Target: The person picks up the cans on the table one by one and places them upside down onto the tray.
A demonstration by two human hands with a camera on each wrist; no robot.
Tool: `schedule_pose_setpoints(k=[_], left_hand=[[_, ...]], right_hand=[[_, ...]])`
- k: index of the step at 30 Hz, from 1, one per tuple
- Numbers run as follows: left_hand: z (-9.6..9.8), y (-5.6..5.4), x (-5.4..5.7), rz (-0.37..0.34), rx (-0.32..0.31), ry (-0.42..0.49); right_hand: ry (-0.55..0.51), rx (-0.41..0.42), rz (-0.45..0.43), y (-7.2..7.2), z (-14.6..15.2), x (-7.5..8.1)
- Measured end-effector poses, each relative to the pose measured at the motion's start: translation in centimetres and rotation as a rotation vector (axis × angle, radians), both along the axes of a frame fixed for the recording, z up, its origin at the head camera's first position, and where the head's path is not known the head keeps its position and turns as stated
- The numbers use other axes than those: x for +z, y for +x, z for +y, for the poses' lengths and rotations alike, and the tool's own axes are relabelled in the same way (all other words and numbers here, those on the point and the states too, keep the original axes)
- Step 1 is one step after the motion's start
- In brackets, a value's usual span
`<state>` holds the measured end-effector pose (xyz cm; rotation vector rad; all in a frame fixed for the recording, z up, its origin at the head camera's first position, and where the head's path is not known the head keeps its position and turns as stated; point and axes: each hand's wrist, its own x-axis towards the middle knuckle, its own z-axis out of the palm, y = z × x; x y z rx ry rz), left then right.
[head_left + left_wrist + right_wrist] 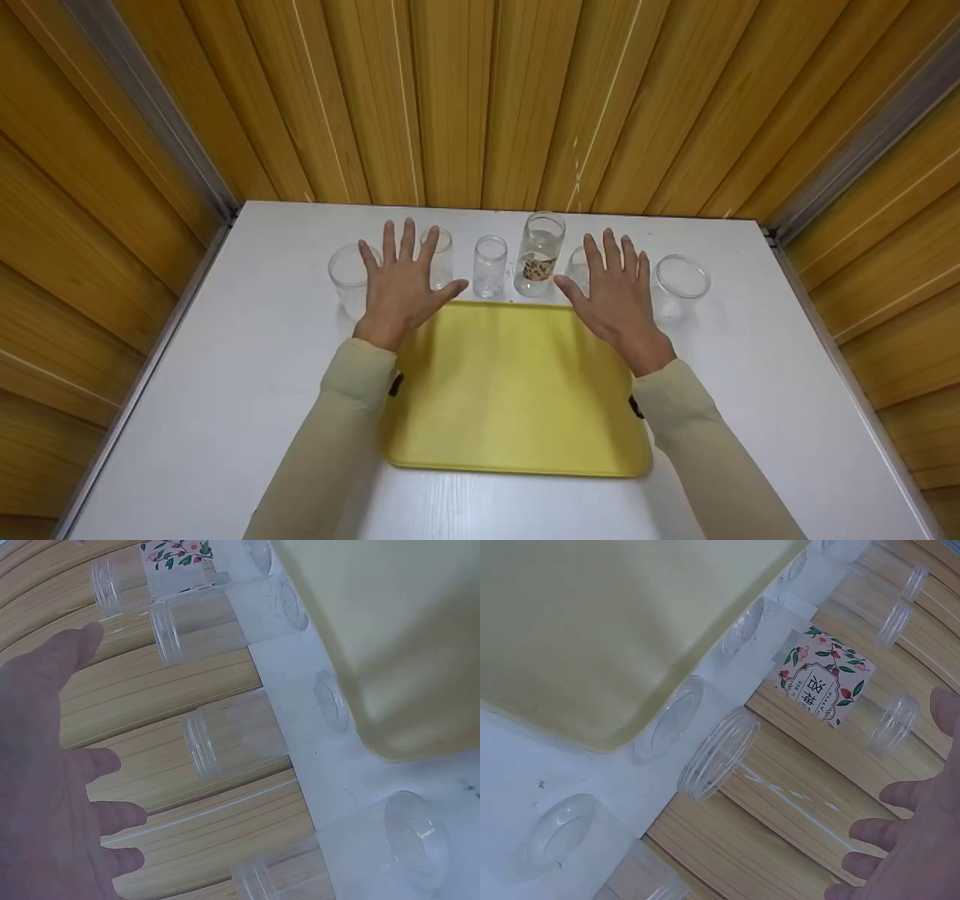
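Observation:
My left hand (403,289) is held out with fingers spread, holding nothing, between a wide clear jar (345,279) and a narrower one (444,262) that it partly covers. With its fingers also spread, my right hand (621,304) hovers beside a short clear jar (577,262), partly hidden, and a wide jar (682,289) at the right. Between the hands stand a slim clear jar (490,270) and a tall jar (541,251), whose floral label (826,676) shows in the right wrist view. All the jars stand upright without lids.
A yellow tray (517,390) lies on the white table (240,360) below the hands, in front of the jars. Dark pieces sit at its left edge (396,385) and right edge (636,407). Wood-patterned walls (450,105) enclose the table's back and sides.

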<state>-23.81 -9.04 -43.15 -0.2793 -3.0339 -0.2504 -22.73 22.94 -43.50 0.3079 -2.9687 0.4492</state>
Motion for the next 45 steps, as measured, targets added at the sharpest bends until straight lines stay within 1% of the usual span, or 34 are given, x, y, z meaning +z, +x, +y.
schedule_pose_setpoints(k=[6,13,16,20,25,30,36,41,45], left_hand=[[-1.1,-0.1,0.2,0.004,0.015,0.015],[-2.3,-0.5,0.9,-0.005,0.019,0.016],[-2.9,-0.6,1.1,-0.013,0.021,0.007],[-3.7,-0.8,1.2,-0.022,0.022,0.017],[-4.9,-0.9,1.0,-0.024,0.034,0.033],[-5.9,-1.0,0.7,-0.035,0.049,0.028],[-6.7,-1.0,0.5,-0.046,0.067,0.037],[-7.4,-1.1,0.3,-0.044,0.082,0.046],[-7.8,-1.1,0.3,-0.048,0.098,0.053]], right_hand=[[0.013,-0.006,0.007,0.4,0.7,-0.1],[0.031,-0.017,-0.005,1.2,1.9,-0.3],[0.041,-0.017,0.004,1.5,2.3,-0.5],[0.051,-0.01,0.025,1.9,3.0,-0.9],[0.065,-0.008,0.021,2.3,3.7,-1.4],[0.081,-0.008,0.002,2.6,4.4,-2.1],[0.068,-0.019,-0.001,3.0,5.3,-2.9],[0.056,-0.037,-0.034,3.3,6.0,-3.4],[0.067,-0.052,-0.061,3.5,6.5,-3.7]])
